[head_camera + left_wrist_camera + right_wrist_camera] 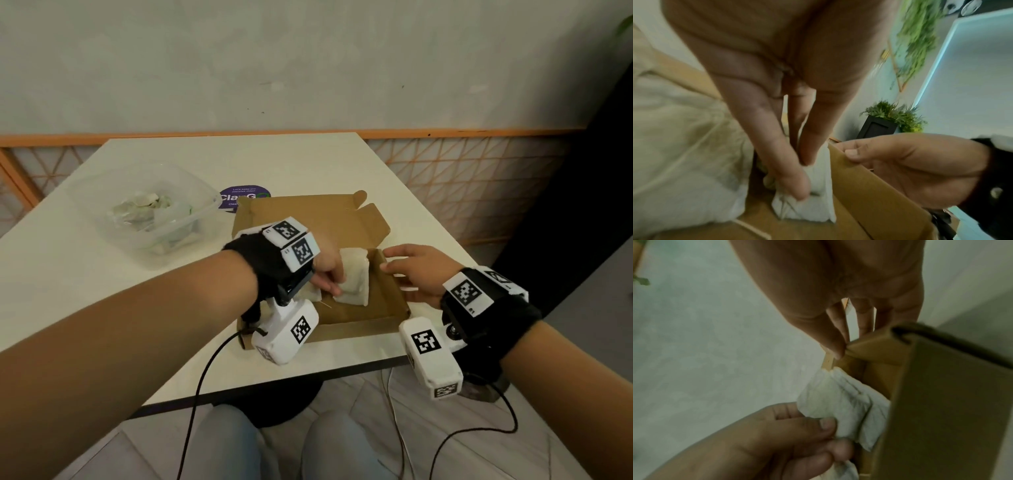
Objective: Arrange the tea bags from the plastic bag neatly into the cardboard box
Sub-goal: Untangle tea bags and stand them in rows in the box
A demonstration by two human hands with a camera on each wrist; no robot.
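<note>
An open brown cardboard box lies on the white table, its lid folded back. Inside it my left hand pinches a white tea bag that stands upright against the right wall; the left wrist view shows thumb and fingers closed on the tea bag. Another tea bag lies partly hidden under that hand. My right hand grips the box's right wall, thumb inside, fingers outside. In the right wrist view the tea bags lean beside that wall.
A clear plastic container at the left holds a crumpled plastic bag with more tea bags. A purple round sticker lies behind the box. The table's front edge runs just below the box, and cables hang past it.
</note>
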